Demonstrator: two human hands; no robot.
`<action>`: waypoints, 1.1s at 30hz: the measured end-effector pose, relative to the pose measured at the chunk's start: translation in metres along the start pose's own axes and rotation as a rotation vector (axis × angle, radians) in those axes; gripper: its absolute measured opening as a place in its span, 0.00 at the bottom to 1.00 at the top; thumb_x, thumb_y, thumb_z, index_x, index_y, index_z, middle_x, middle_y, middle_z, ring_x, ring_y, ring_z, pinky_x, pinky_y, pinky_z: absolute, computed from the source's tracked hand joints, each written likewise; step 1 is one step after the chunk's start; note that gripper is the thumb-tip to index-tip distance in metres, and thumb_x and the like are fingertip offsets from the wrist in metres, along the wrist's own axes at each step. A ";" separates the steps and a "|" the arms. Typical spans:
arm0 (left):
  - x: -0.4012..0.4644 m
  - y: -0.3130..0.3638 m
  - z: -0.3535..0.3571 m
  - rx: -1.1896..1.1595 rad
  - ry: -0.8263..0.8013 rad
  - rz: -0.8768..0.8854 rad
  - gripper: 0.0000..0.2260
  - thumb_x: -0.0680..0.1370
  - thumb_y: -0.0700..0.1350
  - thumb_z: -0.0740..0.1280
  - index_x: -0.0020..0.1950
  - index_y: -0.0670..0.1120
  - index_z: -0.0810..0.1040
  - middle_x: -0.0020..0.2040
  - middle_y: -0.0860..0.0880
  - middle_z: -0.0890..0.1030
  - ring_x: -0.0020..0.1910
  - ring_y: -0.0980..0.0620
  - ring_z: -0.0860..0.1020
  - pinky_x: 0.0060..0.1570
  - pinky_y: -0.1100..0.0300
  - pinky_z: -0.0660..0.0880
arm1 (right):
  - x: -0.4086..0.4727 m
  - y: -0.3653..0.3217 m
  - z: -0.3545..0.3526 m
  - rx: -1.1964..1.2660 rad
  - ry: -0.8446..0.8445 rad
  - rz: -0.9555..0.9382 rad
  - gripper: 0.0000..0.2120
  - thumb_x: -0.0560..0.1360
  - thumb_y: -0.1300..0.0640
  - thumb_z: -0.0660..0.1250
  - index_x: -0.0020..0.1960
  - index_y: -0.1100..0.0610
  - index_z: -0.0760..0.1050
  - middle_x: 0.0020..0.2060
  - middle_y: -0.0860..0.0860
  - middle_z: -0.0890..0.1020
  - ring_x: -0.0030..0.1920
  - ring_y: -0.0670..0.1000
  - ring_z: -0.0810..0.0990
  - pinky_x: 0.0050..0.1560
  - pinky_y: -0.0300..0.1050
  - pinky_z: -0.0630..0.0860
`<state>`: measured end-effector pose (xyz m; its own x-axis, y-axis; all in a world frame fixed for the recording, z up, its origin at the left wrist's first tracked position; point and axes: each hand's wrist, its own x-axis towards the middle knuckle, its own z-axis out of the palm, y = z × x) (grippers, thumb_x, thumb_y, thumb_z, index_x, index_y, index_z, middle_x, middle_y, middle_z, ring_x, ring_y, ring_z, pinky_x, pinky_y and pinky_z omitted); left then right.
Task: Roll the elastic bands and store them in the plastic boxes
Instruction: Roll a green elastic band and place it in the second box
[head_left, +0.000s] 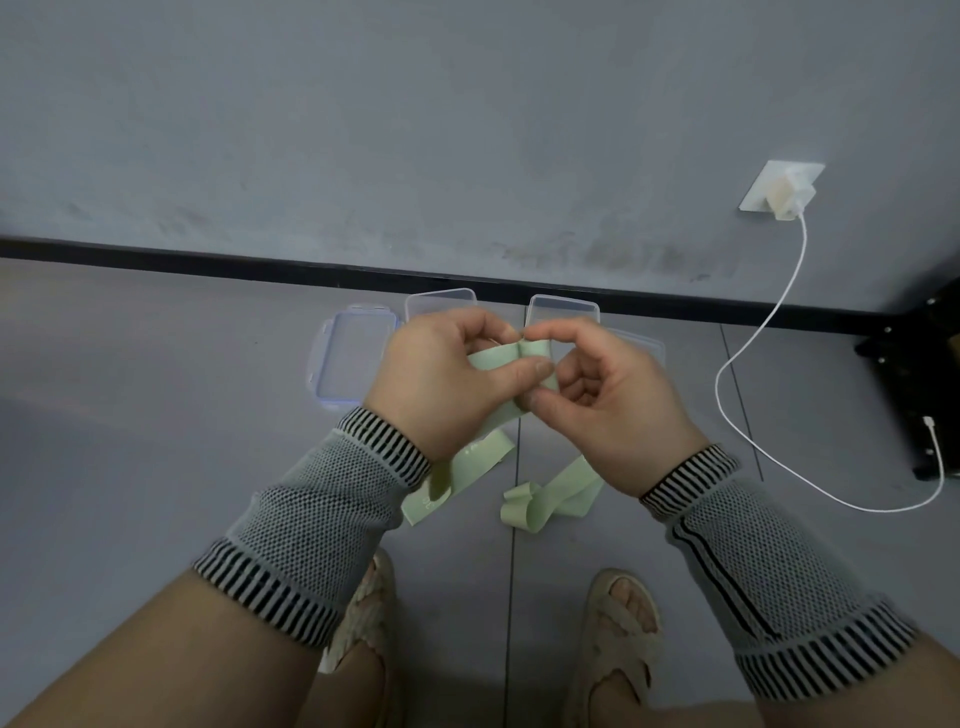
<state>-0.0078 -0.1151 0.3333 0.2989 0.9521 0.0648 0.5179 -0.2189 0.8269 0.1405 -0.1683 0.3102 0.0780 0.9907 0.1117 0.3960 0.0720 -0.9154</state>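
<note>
My left hand (447, 379) and my right hand (602, 400) meet above the floor and both pinch a pale green elastic band (501, 358). A small rolled end of it sits between my fingertips, and the rest hangs down under my left wrist. A second pale green band (540, 499) lies loosely folded on the floor below my right hand. Behind my hands lie clear plastic boxes: one with a bluish rim (353, 358) at the left, one (441, 304) behind my left hand, one (563, 309) behind my right hand. A further one (644, 345) is mostly hidden.
A white charger (787, 195) is plugged into a wall socket at the right, and its cable (753, 436) loops across the grey floor. A black frame (919, 395) stands at the far right. My sandalled feet (618, 623) are near the bottom.
</note>
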 end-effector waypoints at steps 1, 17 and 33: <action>-0.001 0.001 0.001 0.006 0.019 0.004 0.09 0.67 0.52 0.75 0.41 0.53 0.78 0.36 0.54 0.82 0.37 0.56 0.80 0.42 0.57 0.78 | 0.000 0.000 0.001 -0.020 0.010 -0.004 0.17 0.70 0.59 0.73 0.53 0.41 0.75 0.29 0.46 0.74 0.30 0.43 0.73 0.36 0.41 0.75; 0.003 -0.005 -0.005 -0.358 -0.191 -0.070 0.05 0.72 0.38 0.72 0.41 0.45 0.76 0.37 0.44 0.84 0.35 0.48 0.81 0.40 0.52 0.79 | -0.003 -0.005 -0.009 0.302 -0.111 0.204 0.18 0.76 0.62 0.64 0.66 0.56 0.72 0.35 0.49 0.84 0.39 0.48 0.83 0.45 0.43 0.80; 0.008 -0.009 -0.006 -0.045 -0.177 0.078 0.10 0.76 0.42 0.66 0.41 0.58 0.76 0.34 0.58 0.79 0.32 0.67 0.75 0.38 0.74 0.71 | -0.001 -0.006 0.000 0.295 0.087 0.194 0.08 0.75 0.62 0.67 0.49 0.51 0.78 0.29 0.50 0.80 0.31 0.47 0.80 0.35 0.39 0.77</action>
<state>-0.0147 -0.1042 0.3294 0.4751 0.8793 0.0339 0.4523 -0.2771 0.8477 0.1376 -0.1698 0.3156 0.2080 0.9766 -0.0540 0.0859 -0.0732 -0.9936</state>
